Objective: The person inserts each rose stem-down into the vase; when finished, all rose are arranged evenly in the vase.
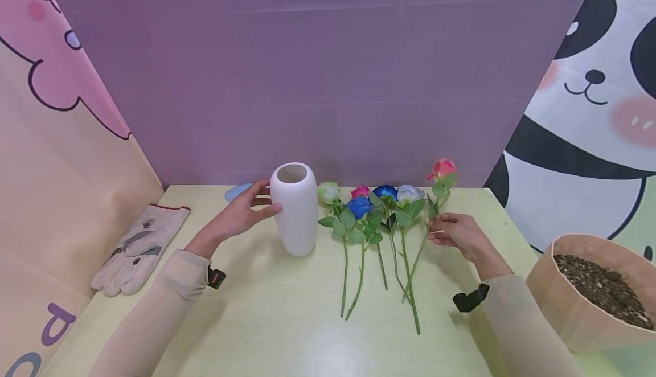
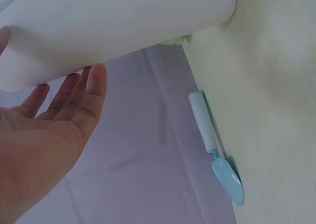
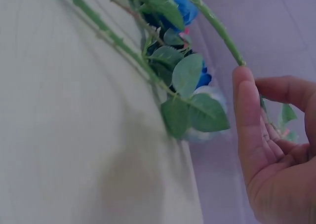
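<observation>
Pink rose at table's 1 o'clock, bloom raised, stem slanting down. We judge right hand pinches stem mid-length to lift it clear of five roses lying at its 9 o'clock. White vase upright further toward 9. Left hand, fingers straight, rests against vase wall, likely steadying. Gloves near table's 9 o'clock, soil tub at 3.

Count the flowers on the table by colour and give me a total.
Pink: 2, one lifted by the right hand, one lying flat
Blue: 2
Pale green-white: 1
Pale blue-white: 1
Total: 6 flowers
</observation>
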Motion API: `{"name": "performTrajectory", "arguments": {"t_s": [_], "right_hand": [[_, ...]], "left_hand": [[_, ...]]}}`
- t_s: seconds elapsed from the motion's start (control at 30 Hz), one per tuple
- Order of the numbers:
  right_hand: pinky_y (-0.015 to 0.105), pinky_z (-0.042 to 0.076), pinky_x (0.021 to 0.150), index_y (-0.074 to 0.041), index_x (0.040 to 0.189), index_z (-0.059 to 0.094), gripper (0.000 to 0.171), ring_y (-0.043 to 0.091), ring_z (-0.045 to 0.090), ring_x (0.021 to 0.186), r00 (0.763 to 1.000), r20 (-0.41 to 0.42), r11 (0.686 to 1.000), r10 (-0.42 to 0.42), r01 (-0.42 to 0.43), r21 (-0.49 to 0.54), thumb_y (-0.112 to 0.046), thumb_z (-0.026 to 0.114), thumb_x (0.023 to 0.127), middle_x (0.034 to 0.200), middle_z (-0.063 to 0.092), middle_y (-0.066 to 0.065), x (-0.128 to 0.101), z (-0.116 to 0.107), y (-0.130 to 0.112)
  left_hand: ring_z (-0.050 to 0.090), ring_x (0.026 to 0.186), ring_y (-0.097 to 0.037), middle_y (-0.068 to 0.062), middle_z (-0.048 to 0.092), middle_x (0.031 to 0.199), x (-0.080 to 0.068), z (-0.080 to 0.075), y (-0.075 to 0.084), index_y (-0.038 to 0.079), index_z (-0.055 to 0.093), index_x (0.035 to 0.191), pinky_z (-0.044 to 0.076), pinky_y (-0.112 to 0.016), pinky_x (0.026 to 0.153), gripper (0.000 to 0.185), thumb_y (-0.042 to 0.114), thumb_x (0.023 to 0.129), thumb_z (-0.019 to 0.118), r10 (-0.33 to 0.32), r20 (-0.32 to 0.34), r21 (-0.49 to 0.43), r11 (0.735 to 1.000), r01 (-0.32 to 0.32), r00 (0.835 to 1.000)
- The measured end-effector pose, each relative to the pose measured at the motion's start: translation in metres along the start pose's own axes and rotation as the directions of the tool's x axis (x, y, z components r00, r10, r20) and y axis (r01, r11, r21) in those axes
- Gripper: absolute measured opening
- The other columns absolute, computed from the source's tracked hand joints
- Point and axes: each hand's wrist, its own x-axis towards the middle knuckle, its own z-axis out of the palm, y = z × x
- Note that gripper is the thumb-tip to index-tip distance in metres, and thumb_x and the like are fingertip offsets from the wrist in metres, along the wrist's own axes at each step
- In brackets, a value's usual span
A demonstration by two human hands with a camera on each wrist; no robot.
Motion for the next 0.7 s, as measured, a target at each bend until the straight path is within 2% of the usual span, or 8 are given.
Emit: {"name": "performTrajectory", "arguments": {"t_s": [0.27,0.5,0.7], "right_hand": [[0.020,0.061,0.075,0.011,0.127,0.048,0.041,0.004,0.071,0.078,0.996,-0.071,0.998,-0.059,0.061,0.025,-0.019,0.059,0.101,0.084,0.071,-0.010,-0.008,0.008,-0.020],[0.019,0.060,0.077,0.011,0.124,0.047,0.039,0.004,0.072,0.079,0.986,-0.102,0.986,-0.130,0.140,0.087,-0.018,0.059,0.101,0.085,0.071,-0.011,-0.012,0.013,-0.033],[0.019,0.060,0.077,0.007,0.121,0.048,0.032,0.004,0.072,0.080,0.980,-0.121,0.970,-0.155,0.174,0.168,-0.016,0.058,0.102,0.089,0.071,-0.013,-0.013,0.017,-0.039]], "left_hand": [[0.054,0.133,-0.034,-0.010,0.049,0.145,-0.001,0.000,-0.001,0.017,0.032,0.152,0.049,-0.049,0.108,0.071,0.036,0.095,0.069,0.002,0.003,-0.001,1.000,-0.002,1.000],[0.053,0.134,-0.035,-0.011,0.048,0.146,-0.001,0.000,-0.001,0.017,0.032,0.153,0.049,-0.051,0.108,0.073,0.038,0.094,0.069,-0.002,0.003,0.000,1.000,0.002,1.000],[0.053,0.134,-0.035,-0.010,0.048,0.146,-0.001,0.000,0.000,0.017,0.032,0.153,0.049,-0.050,0.107,0.073,0.037,0.094,0.070,-0.002,0.004,-0.003,1.000,0.002,1.000]]}}
